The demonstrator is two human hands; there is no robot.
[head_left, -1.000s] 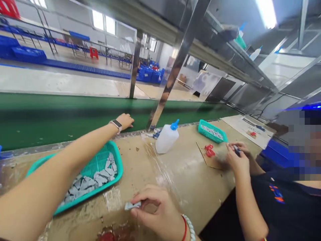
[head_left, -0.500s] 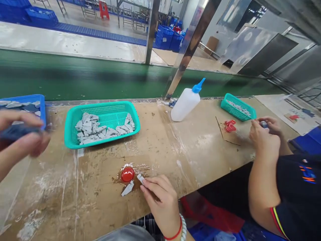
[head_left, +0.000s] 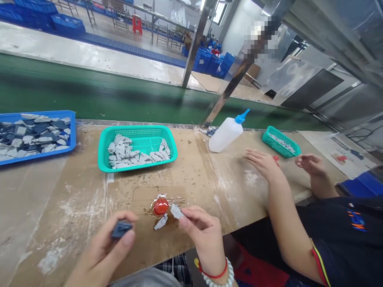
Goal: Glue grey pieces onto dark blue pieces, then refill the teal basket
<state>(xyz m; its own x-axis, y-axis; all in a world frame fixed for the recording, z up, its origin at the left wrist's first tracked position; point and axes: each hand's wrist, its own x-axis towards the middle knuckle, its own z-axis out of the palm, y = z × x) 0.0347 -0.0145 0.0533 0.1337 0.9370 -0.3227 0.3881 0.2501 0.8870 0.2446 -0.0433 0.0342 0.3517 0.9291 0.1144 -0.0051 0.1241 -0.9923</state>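
Observation:
My left hand (head_left: 107, 245) is closed, pinching a small dark blue-grey part (head_left: 121, 229) near the table's front edge. My right hand (head_left: 201, 231) is closed on a small light grey piece (head_left: 176, 211), held just right of a red cap (head_left: 161, 206) that sits in a glossy patch on the table. Another grey piece (head_left: 160, 222) lies loose below the cap, between my hands.
A teal basket (head_left: 104, 138) of grey pieces stands behind my hands, a blue tray (head_left: 72, 131) of parts at left. A white bottle with blue nozzle (head_left: 226, 132) leans near a green conveyor (head_left: 89, 95). A co-worker's hands (head_left: 263, 163) rest by a smaller teal basket (head_left: 279, 140) at right.
My left hand came from the far left down to the table front with the dark part. My right hand lifted the grey piece slightly. The co-worker's hands spread apart.

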